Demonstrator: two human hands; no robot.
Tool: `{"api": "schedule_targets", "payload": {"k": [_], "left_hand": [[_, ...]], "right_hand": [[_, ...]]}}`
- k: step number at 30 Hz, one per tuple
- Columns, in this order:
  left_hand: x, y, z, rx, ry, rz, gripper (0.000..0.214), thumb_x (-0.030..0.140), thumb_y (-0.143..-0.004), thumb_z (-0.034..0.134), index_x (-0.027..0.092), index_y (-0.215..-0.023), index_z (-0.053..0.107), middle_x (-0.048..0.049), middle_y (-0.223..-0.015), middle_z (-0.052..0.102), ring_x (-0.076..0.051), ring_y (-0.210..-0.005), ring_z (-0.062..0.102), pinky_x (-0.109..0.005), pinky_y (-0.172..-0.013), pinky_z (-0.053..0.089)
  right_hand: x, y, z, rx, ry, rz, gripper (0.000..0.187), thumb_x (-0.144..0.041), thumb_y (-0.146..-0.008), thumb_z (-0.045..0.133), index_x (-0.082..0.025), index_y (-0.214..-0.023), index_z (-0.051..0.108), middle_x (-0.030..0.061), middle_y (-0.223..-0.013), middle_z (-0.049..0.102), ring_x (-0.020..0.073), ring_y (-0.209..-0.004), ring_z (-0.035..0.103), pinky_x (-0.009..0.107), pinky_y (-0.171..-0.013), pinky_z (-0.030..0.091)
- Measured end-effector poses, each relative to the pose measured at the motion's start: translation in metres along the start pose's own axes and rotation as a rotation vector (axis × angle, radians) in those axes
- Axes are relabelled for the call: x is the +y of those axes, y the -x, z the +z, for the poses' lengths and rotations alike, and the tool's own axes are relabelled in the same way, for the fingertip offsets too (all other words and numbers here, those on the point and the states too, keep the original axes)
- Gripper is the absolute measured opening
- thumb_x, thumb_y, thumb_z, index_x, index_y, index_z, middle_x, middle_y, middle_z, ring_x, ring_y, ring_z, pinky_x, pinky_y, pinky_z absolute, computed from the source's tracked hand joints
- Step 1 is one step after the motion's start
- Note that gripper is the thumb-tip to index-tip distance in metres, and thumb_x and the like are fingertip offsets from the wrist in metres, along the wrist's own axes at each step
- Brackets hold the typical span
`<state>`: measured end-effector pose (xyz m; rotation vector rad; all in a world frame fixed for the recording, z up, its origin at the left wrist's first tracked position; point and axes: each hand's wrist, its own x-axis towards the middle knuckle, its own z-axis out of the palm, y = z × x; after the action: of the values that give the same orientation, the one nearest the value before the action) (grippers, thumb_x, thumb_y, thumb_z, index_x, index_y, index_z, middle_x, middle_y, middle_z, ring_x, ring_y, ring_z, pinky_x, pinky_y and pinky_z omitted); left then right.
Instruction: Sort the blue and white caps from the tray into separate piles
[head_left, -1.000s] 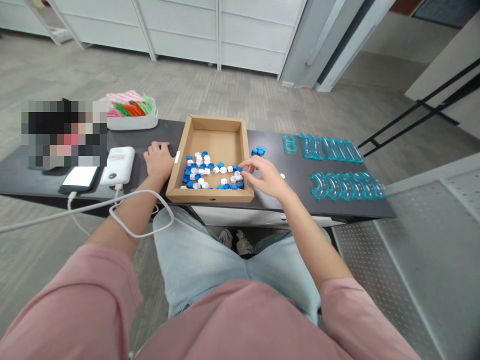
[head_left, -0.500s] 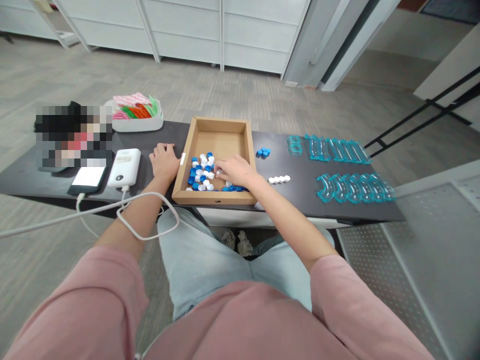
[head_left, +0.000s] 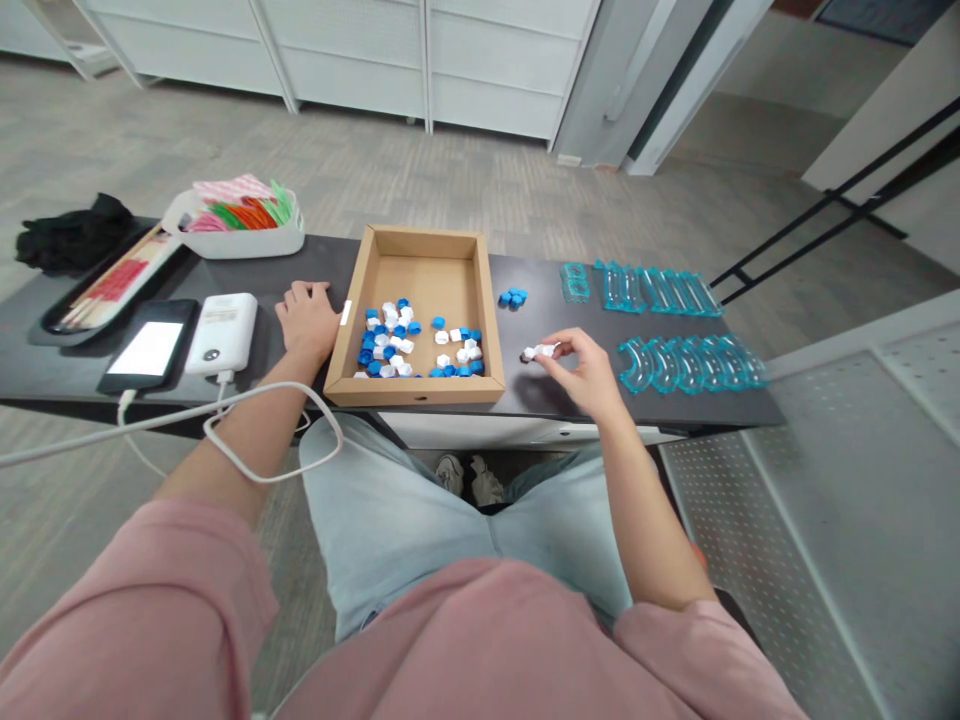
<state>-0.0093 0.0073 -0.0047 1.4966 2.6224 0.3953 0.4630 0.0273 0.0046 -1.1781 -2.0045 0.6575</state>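
A short row of white pieces [head_left: 537, 352] is set on the smooth dark tabletop [head_left: 536, 277], just R of ctr in the frame & apart from the box. From the grip of the R hand [head_left: 585, 375], the row lies directly L; its long axis runs approx. L–R across the frame, w/ its R end met by thumb & fingertips. Whether a pc. is pinched there or only touched can't be told. At the row's L end a dark spot is seen, shadow or otherwise, unclear. The R hand is clearly nearer; the L hand [head_left: 309, 318] is rested palm-down just beside the box's L wall, fingers loosely spread, nothing grasped.

The box [head_left: 375, 393] is shallow, open-topped, of matte brown cardboard. In its lower half (per frame), mixed blue & white pcs. [head_left: 402, 346] are scattered in two loose groups: small, hexagonal, plastic-looking, some apparently hollow. A cluster of blue pieces [head_left: 513, 298] is placed above the white row, slightly L. At mid-R of the frame, curved teal parts [head_left: 686, 365] are lined up, glossy & see-through; above them, straight teal parts [head_left: 660, 290] are laid side by side, w/ a small teal frame [head_left: 575, 283] to their L.
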Motion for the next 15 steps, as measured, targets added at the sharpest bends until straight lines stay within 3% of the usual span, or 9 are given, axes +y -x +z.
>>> {"api": "schedule_targets", "payload": {"k": [3, 7, 15], "left_hand": [[0.002, 0.002, -0.003, -0.01, -0.006, -0.011, 0.071, 0.04, -0.114, 0.043, 0.004, -0.175, 0.055, -0.034, -0.177, 0.049, -0.05, -0.161, 0.047, -0.061, -0.134, 0.034], [0.004, 0.003, -0.005, -0.007, -0.014, -0.009, 0.068, 0.037, -0.115, 0.042, 0.007, -0.174, 0.055, -0.0338, -0.177, 0.05, -0.049, -0.161, 0.048, -0.059, -0.132, 0.034], [0.002, 0.003, -0.003, -0.001, 0.0, -0.012, 0.07, 0.04, -0.114, 0.042, 0.005, -0.174, 0.055, -0.0335, -0.176, 0.05, -0.048, -0.158, 0.047, -0.058, -0.131, 0.034]], "right_hand": [[0.016, 0.024, 0.012, -0.054, -0.028, 0.035, 0.037, -0.068, -0.1, 0.08, -0.032, -0.109, 0.081, 0.0118, -0.11, 0.078, 0.035, -0.095, 0.074, 0.059, -0.101, 0.067], [0.023, 0.032, 0.026, -0.005, -0.048, 0.061, 0.039, -0.068, -0.1, 0.077, -0.033, -0.118, 0.08, 0.0128, -0.129, 0.076, 0.0315, -0.092, 0.074, 0.059, -0.101, 0.068], [0.017, 0.035, 0.023, 0.006, -0.029, 0.073, 0.04, -0.071, -0.104, 0.071, -0.034, -0.116, 0.08, 0.0134, -0.127, 0.075, 0.0309, -0.084, 0.069, 0.059, -0.098, 0.067]]}}
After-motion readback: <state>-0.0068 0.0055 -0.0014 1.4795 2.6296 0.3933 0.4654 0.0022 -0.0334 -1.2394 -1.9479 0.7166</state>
